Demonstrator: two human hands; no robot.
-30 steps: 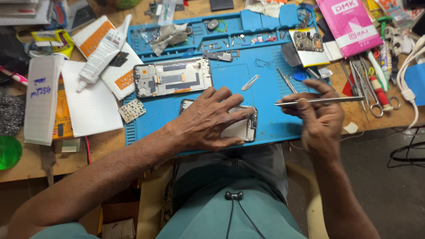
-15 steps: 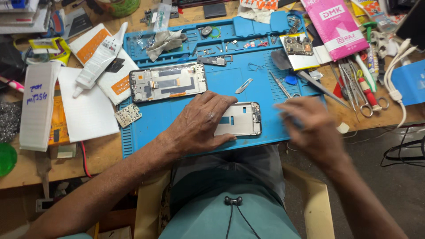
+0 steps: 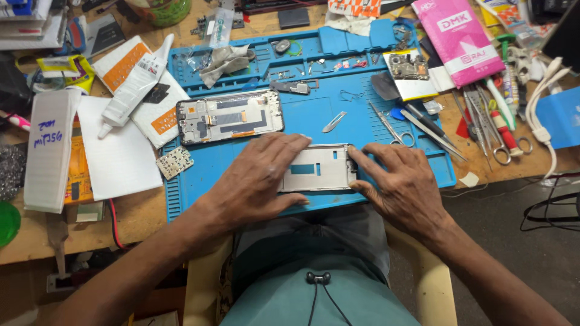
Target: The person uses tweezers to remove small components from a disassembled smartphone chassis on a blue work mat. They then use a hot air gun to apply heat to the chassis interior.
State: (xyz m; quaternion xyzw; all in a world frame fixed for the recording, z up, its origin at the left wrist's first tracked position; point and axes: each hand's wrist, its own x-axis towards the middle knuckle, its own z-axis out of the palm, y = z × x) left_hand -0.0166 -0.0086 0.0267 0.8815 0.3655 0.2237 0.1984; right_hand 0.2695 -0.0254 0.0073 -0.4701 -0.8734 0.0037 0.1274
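A silver phone frame (image 3: 319,168) lies flat near the front edge of the blue work mat (image 3: 356,130). My left hand (image 3: 257,179) rests on its left half, fingers spread over the top and thumb along its near edge. My right hand (image 3: 402,180) grips its right end with fingertips on the edge. Both hands are on the same frame. An opened phone body (image 3: 229,117) with bare internals lies on the mat just behind my left hand.
Tweezers (image 3: 430,130), scissors (image 3: 389,125) and a small metal pick (image 3: 333,121) lie on the mat behind my hands. A white glue tube (image 3: 134,84), white sheets (image 3: 118,154), a pink packet (image 3: 459,37) and several tools crowd the wooden bench. Cables (image 3: 541,130) hang at right.
My right hand has put the tweezers down on the mat and come onto the right end of the frame. My left hand has stayed on the frame.
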